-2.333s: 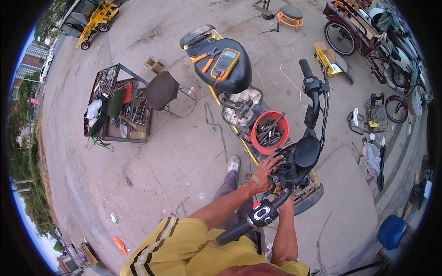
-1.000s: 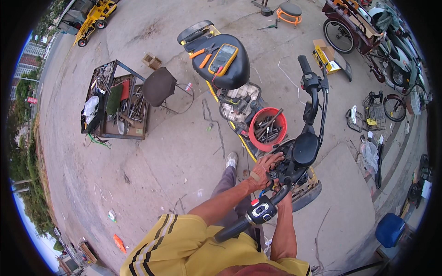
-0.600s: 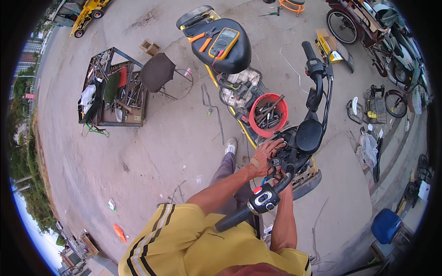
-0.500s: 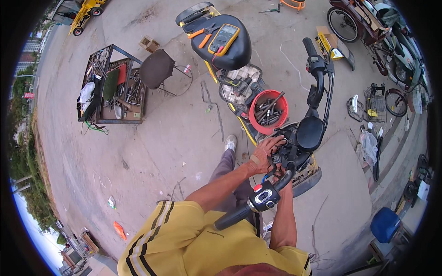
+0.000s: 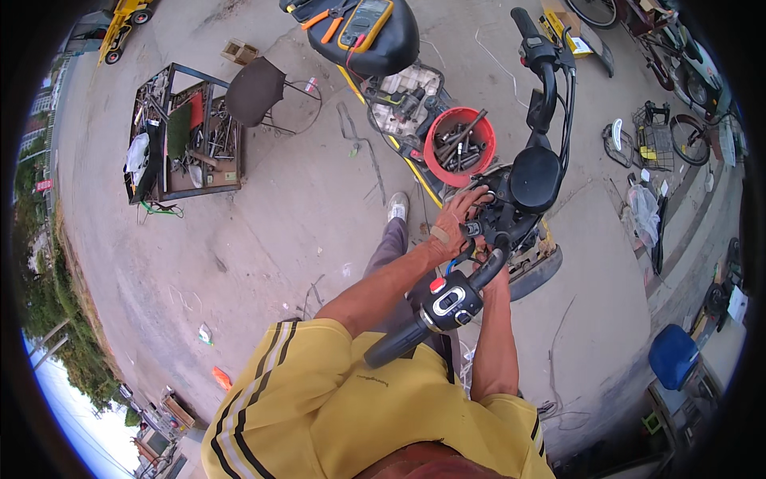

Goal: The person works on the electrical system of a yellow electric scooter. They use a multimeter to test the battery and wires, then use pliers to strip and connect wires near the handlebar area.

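Note:
A yellow-framed electric scooter stands in front of me, its handlebar (image 5: 487, 269) turned across my view. My left hand (image 5: 455, 224) lies against the steering column below the round black display housing (image 5: 535, 179). Its fingers are stretched out and a little apart, with the tips partly hidden among black parts. Behind the near side of the bar is my right hand (image 5: 499, 275), reaching in low by the column; its fingers are mostly hidden. A blue wire (image 5: 451, 267) shows between the hands. The near grip (image 5: 396, 343) with its switch block (image 5: 451, 300) points toward my chest.
On the footboard stands a red bucket (image 5: 489, 142) of sockets and metal tools, beside a cordless drill (image 5: 407, 104). A yellow multimeter (image 5: 365, 24) and orange-handled pliers (image 5: 332, 29) lie on the black seat (image 5: 395, 53). Left are a stool (image 5: 254, 91) and a tool cart (image 5: 199, 192).
The view has shifted, so the scooter and the ground things sit higher in the picture. Both hands stay at the steering column, with little visible change in their pose.

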Demonstrator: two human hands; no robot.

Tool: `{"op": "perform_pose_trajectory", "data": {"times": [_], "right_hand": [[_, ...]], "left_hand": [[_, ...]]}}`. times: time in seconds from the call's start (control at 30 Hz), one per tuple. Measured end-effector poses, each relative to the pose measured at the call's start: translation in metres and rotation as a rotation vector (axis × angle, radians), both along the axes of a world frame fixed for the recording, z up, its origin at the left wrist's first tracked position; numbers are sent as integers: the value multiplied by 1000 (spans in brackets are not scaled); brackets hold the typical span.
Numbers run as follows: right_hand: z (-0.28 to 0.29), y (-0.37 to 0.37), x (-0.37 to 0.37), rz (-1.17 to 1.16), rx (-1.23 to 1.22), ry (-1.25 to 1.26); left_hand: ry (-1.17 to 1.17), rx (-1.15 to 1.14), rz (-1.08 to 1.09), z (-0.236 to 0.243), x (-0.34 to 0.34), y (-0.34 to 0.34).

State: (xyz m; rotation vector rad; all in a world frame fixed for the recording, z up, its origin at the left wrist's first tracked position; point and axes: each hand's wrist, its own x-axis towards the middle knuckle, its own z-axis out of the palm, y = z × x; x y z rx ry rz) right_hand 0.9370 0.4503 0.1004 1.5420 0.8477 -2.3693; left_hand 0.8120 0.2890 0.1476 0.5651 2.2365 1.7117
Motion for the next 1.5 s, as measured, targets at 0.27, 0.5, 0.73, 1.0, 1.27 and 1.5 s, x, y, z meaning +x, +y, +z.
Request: {"op": "perform_pose_trajectory", "data": {"times": [0.27, 0.5, 0.73, 1.0, 1.27, 1.5], "right_hand": [[-5, 0, -1, -110, -14, -39], [10, 4, -4, -107, -29, -45], [4, 2, 1, -57, -36, -39], [-8, -2, 0, 29, 51, -26], [-21, 5, 7, 106, 96, -23], [9, -3, 0, 4, 20, 15]], "left_hand": [[-233, 407, 30, -10, -1, 12], [43, 87, -23, -18, -4, 10], [-138, 61, -39, -26, 7, 5], [65, -60, -19, -2, -4, -1], [174, -96, -27, -7, -3, -3], [-130, 362, -36, -5, -14, -7]]}}
